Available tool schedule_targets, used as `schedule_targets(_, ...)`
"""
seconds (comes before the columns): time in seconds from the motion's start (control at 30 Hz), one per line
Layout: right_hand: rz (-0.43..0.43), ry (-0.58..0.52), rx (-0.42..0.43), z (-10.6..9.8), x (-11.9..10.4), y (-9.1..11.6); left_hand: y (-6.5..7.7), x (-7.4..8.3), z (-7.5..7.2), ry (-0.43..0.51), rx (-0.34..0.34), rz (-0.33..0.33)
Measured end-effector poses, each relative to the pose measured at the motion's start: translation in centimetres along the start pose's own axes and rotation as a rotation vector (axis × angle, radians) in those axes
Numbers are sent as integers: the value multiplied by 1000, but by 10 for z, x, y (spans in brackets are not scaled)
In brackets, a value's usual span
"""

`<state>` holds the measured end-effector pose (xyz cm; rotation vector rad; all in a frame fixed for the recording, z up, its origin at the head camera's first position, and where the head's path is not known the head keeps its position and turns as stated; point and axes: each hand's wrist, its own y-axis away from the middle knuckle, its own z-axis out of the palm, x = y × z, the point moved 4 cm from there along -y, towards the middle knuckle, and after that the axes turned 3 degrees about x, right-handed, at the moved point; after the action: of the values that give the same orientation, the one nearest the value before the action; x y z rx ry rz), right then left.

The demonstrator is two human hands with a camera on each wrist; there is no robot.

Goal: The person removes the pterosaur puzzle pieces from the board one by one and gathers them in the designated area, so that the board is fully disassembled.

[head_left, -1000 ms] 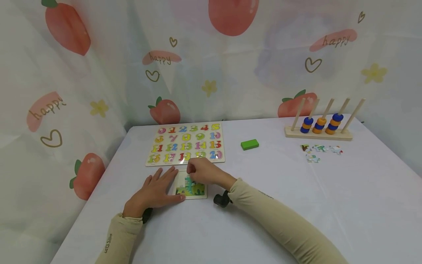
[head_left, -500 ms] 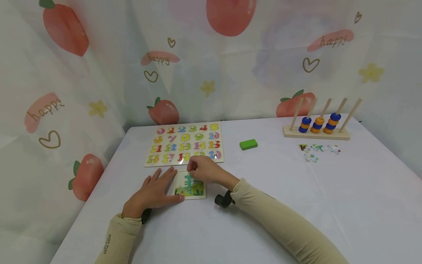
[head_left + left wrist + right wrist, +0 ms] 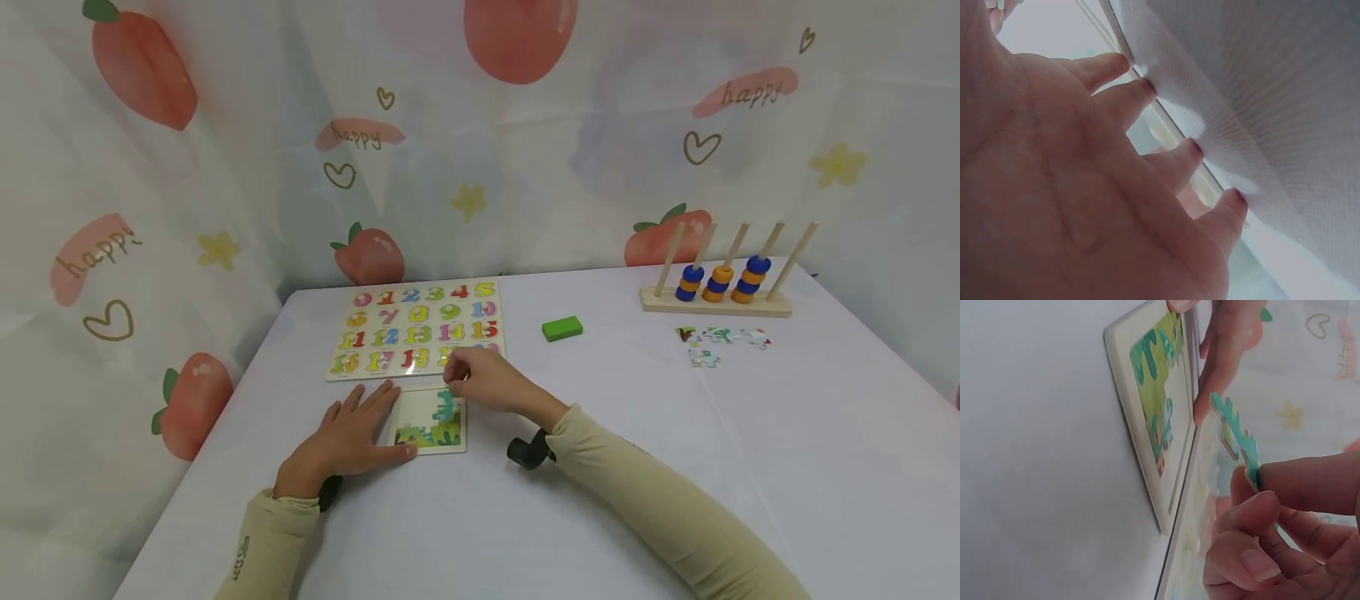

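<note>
My right hand [image 3: 486, 382] pinches a turquoise jigsaw piece [image 3: 1249, 450] between thumb and fingertips. In the head view the piece overlaps the upper right corner of a small puzzle tray [image 3: 442, 451]; the right wrist view shows it apart from and above the tray. Green and turquoise pieces [image 3: 1154, 394] fill the tray's lower part, while bare pale base shows above them. My left hand [image 3: 347, 442] lies along the tray's left side, fingers spread, thumb on its lower left rim. From the left wrist, its fingers [image 3: 1175, 164] appear stretched out, holding nothing.
Right behind the tray lies a board of coloured numbers [image 3: 402, 316]. Farther right is a green block [image 3: 562, 328]. Several loose jigsaw pieces [image 3: 704, 358] sit at the right, in front of a wooden rack [image 3: 716, 306] with blue and orange rings on pegs. A printed curtain hangs behind.
My right hand has moved right with the jigsaw piece, from over the tray's middle to its upper right corner, uncovering more bare base. My left hand has stayed beside the tray.
</note>
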<state>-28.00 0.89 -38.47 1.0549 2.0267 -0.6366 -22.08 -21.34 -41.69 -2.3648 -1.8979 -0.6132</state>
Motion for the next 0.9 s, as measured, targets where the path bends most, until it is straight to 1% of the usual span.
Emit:
schedule_targets(0.2,0,-15,36,-13,7,5,1,0,0,8,1,-1)
schedule_targets(0.43,47,-39,60,-30,12,13,1,-1,0,21,9,11)
schedule_targets(0.67,66,-38,93,-46,22,22,1,-3,2,26,14,23)
schedule_targets(0.9,103,-60,115,-54,31,31,1,-3,1,33,11,21)
